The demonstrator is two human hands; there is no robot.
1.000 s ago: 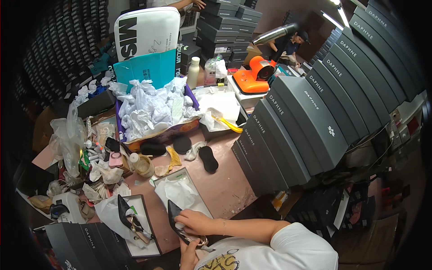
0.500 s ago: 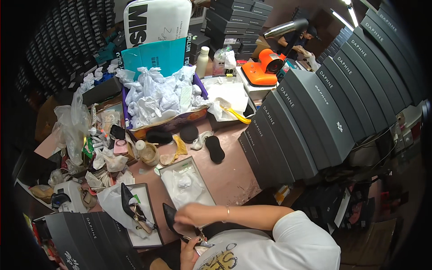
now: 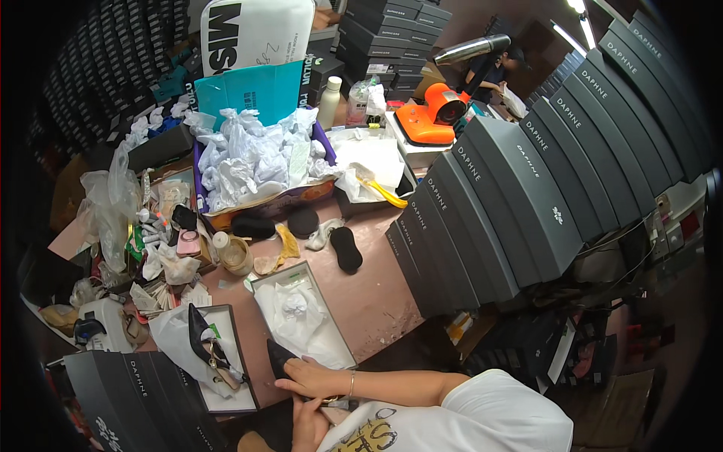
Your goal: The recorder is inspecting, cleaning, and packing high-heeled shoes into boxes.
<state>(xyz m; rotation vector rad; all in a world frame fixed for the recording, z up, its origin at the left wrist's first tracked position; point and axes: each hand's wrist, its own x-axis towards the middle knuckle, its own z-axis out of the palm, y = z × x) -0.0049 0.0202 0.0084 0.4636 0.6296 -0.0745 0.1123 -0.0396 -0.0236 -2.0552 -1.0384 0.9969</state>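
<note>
1. Right hand (image 3: 305,377): laid over middle of black shoe (image 3: 278,357), fingers extended; whether it grips or only presses, cannot tell
2. Left hand (image 3: 307,423): below the right, grasping shoe at heel end; fingers partly hidden
3. Shoe: at near edge of tabletop (image 3: 376,301); long axis slanted, pointed toe up-left beyond right hand, heel end down-right toward shirt (image 3: 467,414)
4. Open box (image 3: 330,313): just beyond right hand, the nearer of the two; its long sides slant much as shoe does; white paper (image 3: 296,309) inside, shoe outside
5. Left of shoe, apart: second shoe (image 3: 197,331), on paper in another box (image 3: 233,401), toe pointing away
</note>
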